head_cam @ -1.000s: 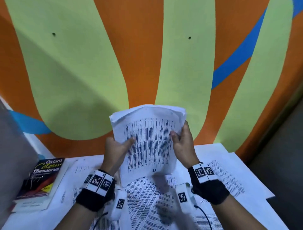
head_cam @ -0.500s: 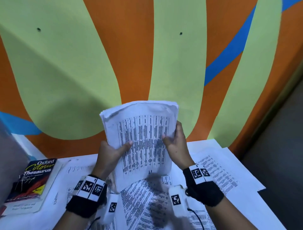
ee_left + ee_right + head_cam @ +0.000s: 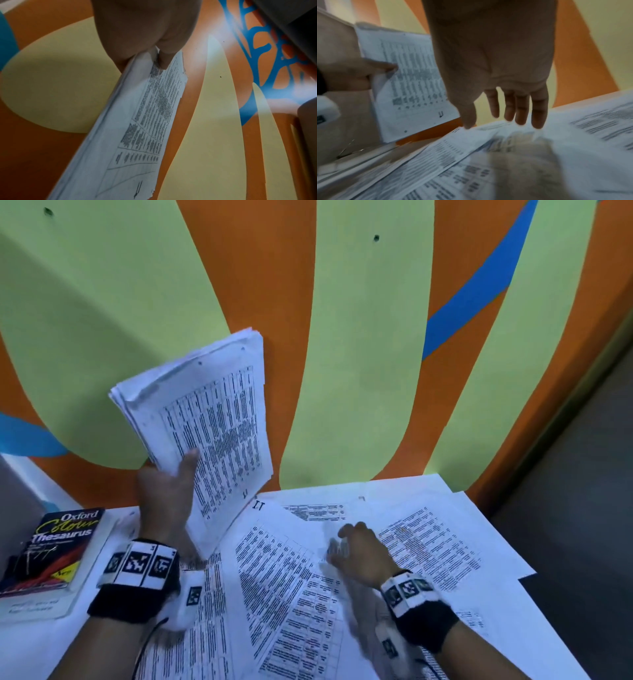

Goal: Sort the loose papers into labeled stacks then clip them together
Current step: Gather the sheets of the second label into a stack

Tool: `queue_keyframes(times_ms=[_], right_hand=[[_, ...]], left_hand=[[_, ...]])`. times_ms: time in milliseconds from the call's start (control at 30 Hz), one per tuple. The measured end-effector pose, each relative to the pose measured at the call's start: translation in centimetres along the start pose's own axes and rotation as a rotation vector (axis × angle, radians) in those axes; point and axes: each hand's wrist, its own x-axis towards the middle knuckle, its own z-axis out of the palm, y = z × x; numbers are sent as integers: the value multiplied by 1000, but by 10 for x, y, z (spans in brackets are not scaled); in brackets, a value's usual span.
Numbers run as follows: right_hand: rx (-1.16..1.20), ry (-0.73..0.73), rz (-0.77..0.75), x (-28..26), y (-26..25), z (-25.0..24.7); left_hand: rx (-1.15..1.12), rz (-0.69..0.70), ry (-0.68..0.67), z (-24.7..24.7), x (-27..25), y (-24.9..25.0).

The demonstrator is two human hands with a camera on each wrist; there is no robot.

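Lying at the far left of the desk (image 3: 41, 642), a thesaurus (image 3: 51, 549) rests on top of a paler book, its dark cover facing up. Just right of it the left hand (image 3: 164, 505) holds a stack (image 3: 202, 422) of printed sheets up off the desk, tilted so the top edge leans left against the striped orange, green and blue wall (image 3: 359, 354). Its grip is closed on the stack's lower left edge, thumb (image 3: 186, 465) pressed on the printed front and the fingers hidden behind; the left wrist view shows the thumb (image 3: 164, 58) clamping the sheaf against the palm. Below and right of the stack, loose papers (image 3: 284, 577) printed with tables lie spread and overlapping across the desk, some turned at angles. Over these the right hand (image 3: 359, 553) is low, palm down, blurred, its grip loose and holding nothing; in the right wrist view the fingers (image 3: 537, 111) hang nearly straight, their tips at or just above the topmost sheets, and contact cannot be told. Further right more sheets (image 3: 431, 546) reach the desk's right edge.
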Motion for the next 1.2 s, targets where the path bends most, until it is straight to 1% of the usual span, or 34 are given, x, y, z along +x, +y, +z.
queue_keyframes(times_ms=[67,100,200,267,300,333,400,433,500,600,700,767,867,933,1000,1033,1100,1200], right_hand=[[-13,116,61,12,-22,12],[-12,127,111,20,-31,18],[1,62,250,41,-56,37],[40,76,312,50,-62,47],[65,81,308,53,-60,50],[98,81,271,55,-61,50],[197,136,186,56,-57,42],[255,189,140,54,-54,33],[362,339,43,53,-51,8],[546,563,-84,39,-53,-53],[608,777,-283,23,-60,-118],[641,858,-410,13,-69,-158],[672,942,-501,7,-82,-208],[655,950,-505,9,-94,-234],[660,891,-550,13,-107,-245],[662,833,-559,17,-113,-243],[544,705,-469,29,-122,-222],[357,493,-318,51,-126,-158]], left_hand=[[2,5,17,0,-1,0],[-12,22,30,-1,-2,0],[-31,56,43,-9,-2,-3],[-8,80,52,-19,0,-5],[-5,83,59,-24,1,-6],[-10,79,77,-32,4,-10],[-17,73,123,-46,8,-16],[-25,81,139,-52,9,-17],[-45,82,186,-66,10,-17],[-59,87,249,-82,10,-18],[-59,47,280,-94,7,-25],[-55,16,292,-102,4,-30],[-35,-25,306,-115,0,-38],[-32,-45,299,-124,-3,-39],[-52,-45,293,-131,-5,-37],[-54,-37,295,-134,-7,-35],[-25,3,303,-141,-10,-31],[3,24,315,-149,-15,-27]])
